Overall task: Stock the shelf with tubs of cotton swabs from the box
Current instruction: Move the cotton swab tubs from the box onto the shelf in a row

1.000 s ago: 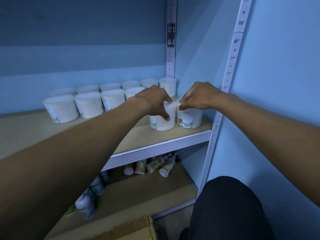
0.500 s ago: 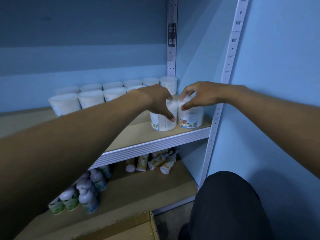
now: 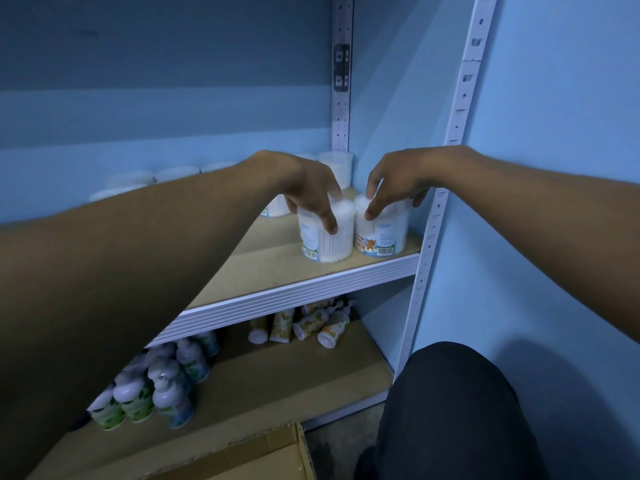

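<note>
Now, at shelf (image 3: 277, 271) front right corner: two tubs of cotton swabs side by side, touching. Left hand (image 3: 304, 185) over left tub (image 3: 323, 237) — fingers curled down round lid and wall. Right hand (image 3: 394, 183) over right tub (image 3: 381, 233), fingers curled on lid rim. More tubs (image 3: 337, 166) along back. Box (image 3: 242, 459) below, by floor. Tubs likely light, stiff, smooth plastic — slippery; best grasped from above round lid rim, kept upright.
</note>
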Motion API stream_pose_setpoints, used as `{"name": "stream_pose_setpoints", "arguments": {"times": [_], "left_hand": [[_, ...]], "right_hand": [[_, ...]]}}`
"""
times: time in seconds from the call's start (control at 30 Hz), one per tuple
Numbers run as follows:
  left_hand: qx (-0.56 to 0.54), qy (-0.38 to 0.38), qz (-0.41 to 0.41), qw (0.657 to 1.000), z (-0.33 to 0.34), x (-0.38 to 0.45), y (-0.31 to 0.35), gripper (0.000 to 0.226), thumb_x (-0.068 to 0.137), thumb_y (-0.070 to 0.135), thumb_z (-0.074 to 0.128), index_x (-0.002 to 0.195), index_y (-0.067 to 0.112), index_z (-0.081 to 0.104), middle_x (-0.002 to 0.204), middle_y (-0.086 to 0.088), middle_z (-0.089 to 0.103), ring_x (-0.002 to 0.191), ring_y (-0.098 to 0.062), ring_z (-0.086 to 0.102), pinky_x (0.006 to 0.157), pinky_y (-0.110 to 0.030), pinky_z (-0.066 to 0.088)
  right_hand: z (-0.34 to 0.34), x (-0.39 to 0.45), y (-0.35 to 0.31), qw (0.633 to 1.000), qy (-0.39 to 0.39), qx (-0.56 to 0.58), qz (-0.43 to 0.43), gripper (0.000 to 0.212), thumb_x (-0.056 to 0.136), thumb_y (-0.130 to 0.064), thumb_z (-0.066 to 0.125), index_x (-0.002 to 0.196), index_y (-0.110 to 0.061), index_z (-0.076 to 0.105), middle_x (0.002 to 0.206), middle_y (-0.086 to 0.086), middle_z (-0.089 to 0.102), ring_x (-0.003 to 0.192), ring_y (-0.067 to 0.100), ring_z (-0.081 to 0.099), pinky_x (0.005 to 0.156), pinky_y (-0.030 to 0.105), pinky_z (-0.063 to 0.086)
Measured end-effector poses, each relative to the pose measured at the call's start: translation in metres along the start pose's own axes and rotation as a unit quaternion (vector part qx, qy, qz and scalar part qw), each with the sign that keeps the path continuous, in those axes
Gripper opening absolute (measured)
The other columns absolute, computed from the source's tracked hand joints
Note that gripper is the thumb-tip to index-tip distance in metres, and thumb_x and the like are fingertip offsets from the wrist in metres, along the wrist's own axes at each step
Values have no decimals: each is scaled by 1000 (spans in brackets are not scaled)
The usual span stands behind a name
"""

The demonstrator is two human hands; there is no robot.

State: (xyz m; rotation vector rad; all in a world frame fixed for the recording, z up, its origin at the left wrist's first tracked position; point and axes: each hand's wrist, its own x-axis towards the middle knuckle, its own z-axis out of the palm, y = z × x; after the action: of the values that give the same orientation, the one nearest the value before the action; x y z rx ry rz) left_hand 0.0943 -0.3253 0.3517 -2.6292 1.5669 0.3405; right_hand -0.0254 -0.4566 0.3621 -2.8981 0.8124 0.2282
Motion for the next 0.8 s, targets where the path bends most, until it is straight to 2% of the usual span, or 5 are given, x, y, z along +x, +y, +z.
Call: {"name": "stream_pose_setpoints", "arguments": {"times": [0.33,0.47,0.6,0.67,0.8], "left_hand": [[11,21,-54,998,1,-5,16,88,56,78,77,118,17,63,121,-1,61,63,-21,75,76,-31,60],[4,16,-77,997,2,-1,14,110,51,85,72,134,16,53,129,-7,57,88,-27,73,76,-35,61],[-16,-15,-35,999,-2,-1,12,113,63,77,72,153,23,31,155,2,37,131,-27,49,98,-42,53],[-27,-34,-14,999,-5,-1,8,101,70,64,76,153,25,33,153,4,39,134,-26,46,101,-41,51],[-62,-62,-1,996,-3,2,2,62,76,45,81,130,25,58,128,2,59,114,-21,59,86,-33,57]], "right_hand": [[6,1,17,999,-19,23,-37,43,80,-33,82,116,-37,58,129,-2,53,111,26,58,93,37,55],[3,-3,15,998,-25,18,-45,49,82,-34,80,125,-37,56,137,-2,51,119,26,54,100,38,50],[-2,-2,6,998,18,-45,-32,67,77,-59,76,136,-38,51,146,-1,46,124,27,52,100,41,51],[-3,-1,2,999,22,-48,-14,72,77,-62,75,138,-33,52,147,0,45,121,30,55,93,42,56],[-1,0,-2,999,-14,-40,12,70,78,-59,75,138,-27,56,141,2,49,111,34,62,87,42,60]]}}
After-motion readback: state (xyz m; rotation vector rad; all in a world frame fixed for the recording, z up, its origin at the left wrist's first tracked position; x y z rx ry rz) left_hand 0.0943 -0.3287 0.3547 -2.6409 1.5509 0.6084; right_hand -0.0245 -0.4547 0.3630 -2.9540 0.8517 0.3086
